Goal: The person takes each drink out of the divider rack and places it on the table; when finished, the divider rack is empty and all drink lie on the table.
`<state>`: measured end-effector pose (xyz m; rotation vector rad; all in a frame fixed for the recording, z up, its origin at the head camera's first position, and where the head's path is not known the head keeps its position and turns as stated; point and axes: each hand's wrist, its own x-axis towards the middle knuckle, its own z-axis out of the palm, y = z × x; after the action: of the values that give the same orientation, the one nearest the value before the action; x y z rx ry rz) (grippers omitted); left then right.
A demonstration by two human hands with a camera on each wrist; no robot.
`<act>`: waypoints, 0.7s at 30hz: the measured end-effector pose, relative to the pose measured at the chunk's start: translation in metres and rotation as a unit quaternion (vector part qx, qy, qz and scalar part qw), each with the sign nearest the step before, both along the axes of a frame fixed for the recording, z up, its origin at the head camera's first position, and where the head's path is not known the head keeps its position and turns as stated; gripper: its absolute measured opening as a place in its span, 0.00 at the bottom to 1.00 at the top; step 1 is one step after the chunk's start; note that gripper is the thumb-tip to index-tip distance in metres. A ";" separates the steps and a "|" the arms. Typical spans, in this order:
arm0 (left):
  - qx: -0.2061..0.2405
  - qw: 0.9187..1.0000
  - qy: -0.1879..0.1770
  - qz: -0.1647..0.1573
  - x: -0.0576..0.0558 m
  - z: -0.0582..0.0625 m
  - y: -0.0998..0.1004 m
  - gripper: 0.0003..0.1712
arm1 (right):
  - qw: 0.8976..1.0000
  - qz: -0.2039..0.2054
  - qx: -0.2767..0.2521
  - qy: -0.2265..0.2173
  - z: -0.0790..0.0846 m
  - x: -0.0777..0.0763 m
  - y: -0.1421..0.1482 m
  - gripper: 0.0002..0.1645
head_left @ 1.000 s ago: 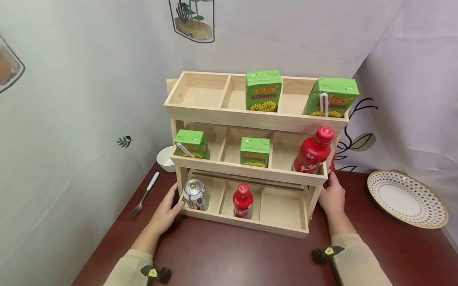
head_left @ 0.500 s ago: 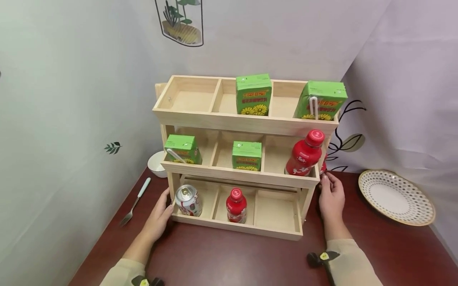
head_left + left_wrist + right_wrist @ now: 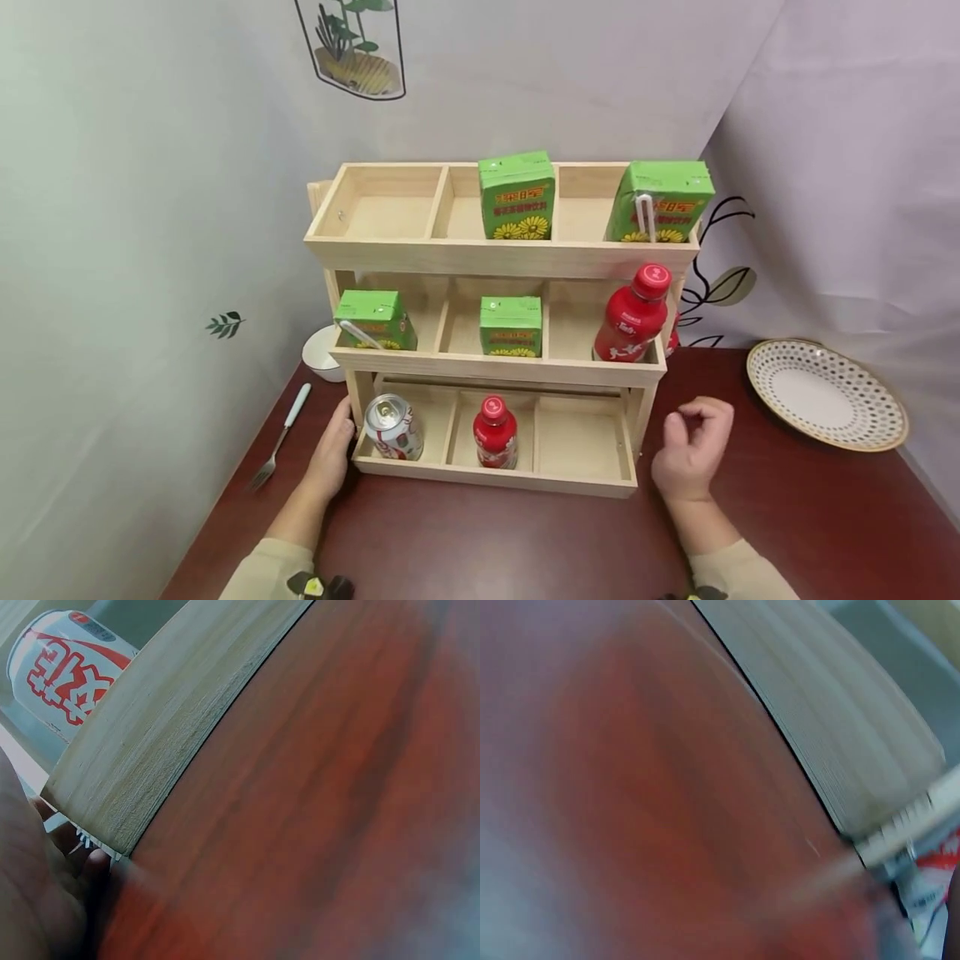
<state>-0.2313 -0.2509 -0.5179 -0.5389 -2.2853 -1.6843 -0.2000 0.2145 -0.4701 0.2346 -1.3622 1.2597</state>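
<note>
- Rack [image 3: 495,367] on the tabletop [image 3: 480,550].
- Top tier [image 3: 375,255]: cartons [image 3: 517,200], centre and right compartments.
- Middle tier [image 3: 420,363]: smaller cartons [image 3: 512,329] left and centre, bottle [image 3: 633,321] right.
- Bottom tier [image 3: 577,442]: can [image 3: 395,429] left, second bottle [image 3: 495,435] centre.
- Left of rack: fork [image 3: 297,407], bowl [image 3: 318,354] behind it.
- Right: plate [image 3: 821,396].

I note a pale wooden rack [image 3: 487,262]: three divided tiers, upright on dark red tabletop [image 3: 480,542]; left hand [image 3: 330,450] against its lower left end.

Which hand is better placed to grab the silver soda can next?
Probably the left hand: it's at the left end of the wooden rack, close to the soda can. The right hand is beyond the rack's other end, farther away.
</note>
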 end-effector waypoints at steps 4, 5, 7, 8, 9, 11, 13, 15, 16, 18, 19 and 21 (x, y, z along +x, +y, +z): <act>0.019 1.000 0.004 -0.001 -0.014 0.001 -0.001 0.30 | 0.990 0.026 0.119 0.076 0.001 0.013 -0.025 0.14; 0.026 1.000 0.003 -0.004 -0.017 0.002 0.000 0.30 | 0.983 0.034 0.153 0.093 0.001 0.015 -0.030 0.15; 0.046 0.999 0.000 -0.010 -0.021 0.002 0.001 0.30 | 0.968 0.056 0.219 0.112 0.000 0.019 -0.040 0.18; 0.053 0.999 -0.002 -0.012 -0.023 0.003 0.002 0.30 | 0.959 0.067 0.250 0.115 -0.001 0.020 -0.043 0.17; 0.059 0.998 -0.004 -0.015 -0.024 0.003 0.003 0.30 | 0.951 0.072 0.279 0.110 -0.001 0.021 -0.046 0.16; 0.067 0.997 -0.006 -0.023 -0.027 0.002 0.005 0.29 | 0.937 0.071 0.331 0.092 -0.003 0.021 -0.050 0.13; 0.069 0.997 -0.014 -0.028 -0.028 0.001 0.005 0.28 | 0.927 0.064 0.364 0.065 -0.005 0.020 -0.053 0.09; 0.053 0.998 -0.020 -0.015 -0.028 -0.001 0.004 0.27 | 0.921 0.058 0.384 0.034 -0.009 0.019 -0.057 0.08; 0.045 0.999 -0.024 -0.009 -0.028 -0.001 0.003 0.27 | 0.919 0.064 0.388 0.021 -0.012 0.019 -0.061 0.10; 0.028 0.999 -0.031 0.009 -0.028 -0.001 0.002 0.27 | 0.918 0.075 0.390 -0.014 -0.016 0.019 -0.069 0.15; 0.018 0.999 -0.034 0.019 -0.028 -0.001 0.002 0.27 | 0.917 0.082 0.389 -0.036 -0.018 0.018 -0.074 0.19; 0.006 0.999 -0.035 0.025 -0.029 -0.001 0.002 0.26 | 0.915 0.096 0.381 -0.090 -0.019 0.018 -0.083 0.25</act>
<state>-0.2600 -0.2492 -0.5188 -0.4238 -2.3153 -1.7169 -0.1823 0.1316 -0.4893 0.8249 -1.9901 0.8559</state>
